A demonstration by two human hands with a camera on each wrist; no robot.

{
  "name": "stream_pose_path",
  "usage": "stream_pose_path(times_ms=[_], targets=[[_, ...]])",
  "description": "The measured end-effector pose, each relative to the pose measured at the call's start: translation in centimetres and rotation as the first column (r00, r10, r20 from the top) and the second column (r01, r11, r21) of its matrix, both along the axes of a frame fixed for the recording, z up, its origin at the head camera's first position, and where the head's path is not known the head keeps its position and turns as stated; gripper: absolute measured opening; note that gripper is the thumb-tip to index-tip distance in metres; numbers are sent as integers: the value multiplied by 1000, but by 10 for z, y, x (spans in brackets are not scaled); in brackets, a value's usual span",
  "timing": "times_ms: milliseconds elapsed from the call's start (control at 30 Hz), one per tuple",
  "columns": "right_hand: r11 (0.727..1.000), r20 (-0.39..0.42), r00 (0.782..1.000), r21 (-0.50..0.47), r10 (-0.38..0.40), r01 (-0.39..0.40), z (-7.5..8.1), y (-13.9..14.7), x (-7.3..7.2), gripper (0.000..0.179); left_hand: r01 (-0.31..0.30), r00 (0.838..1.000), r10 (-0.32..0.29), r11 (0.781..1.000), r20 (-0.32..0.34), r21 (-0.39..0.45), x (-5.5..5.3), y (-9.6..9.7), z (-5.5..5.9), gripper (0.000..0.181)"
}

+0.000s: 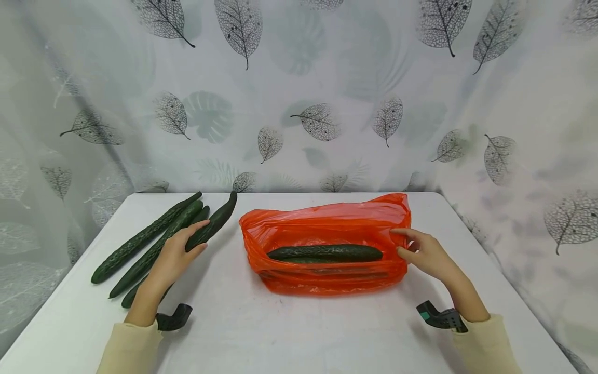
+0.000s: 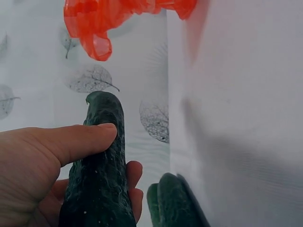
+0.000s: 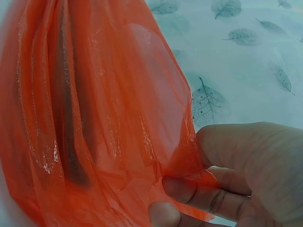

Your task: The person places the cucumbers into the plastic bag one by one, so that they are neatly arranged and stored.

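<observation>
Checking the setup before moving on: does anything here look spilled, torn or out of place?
Nothing stands out. The orange bag lies intact on the table with cucumbers inside; the right hand pinches its edge, and the left hand holds one cucumber from the neat group.

Cucumbers [image 1: 154, 244] left of bag [image 1: 327, 228]

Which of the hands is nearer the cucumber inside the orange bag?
Right. The right hand pinches the orange bag edge just past the cucumber in the bag's end; the left hand grips a loose cucumber farther off.
</observation>
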State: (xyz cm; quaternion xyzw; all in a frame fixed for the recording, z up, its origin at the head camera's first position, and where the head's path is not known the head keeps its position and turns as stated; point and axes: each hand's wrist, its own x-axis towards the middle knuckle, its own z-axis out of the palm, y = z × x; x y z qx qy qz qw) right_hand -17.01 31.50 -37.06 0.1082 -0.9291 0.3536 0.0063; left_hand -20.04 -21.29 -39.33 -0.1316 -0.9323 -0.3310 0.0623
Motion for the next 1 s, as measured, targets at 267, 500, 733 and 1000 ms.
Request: stream_pose_path(times_ms=[267,500,733,1000], targets=[[1000,-21,1000,8,10,-10,1,1,0,38,19,1000,-19,1000,-9,-1,-2,5,13,60],[1000,-6,1000,16,9,-9,2,0,-1,39,56,998,-55,998,-33,15,-6,12,25,59],[1000,19,1000,12,-2,2,3,-1,-1,41,88,993,-87,996,-74,13,-11,20,39,58],[1000,32,999,14,-4,3,4,-1,0,42,147,982,-146,989,-119,4,-15,33,57,57]])
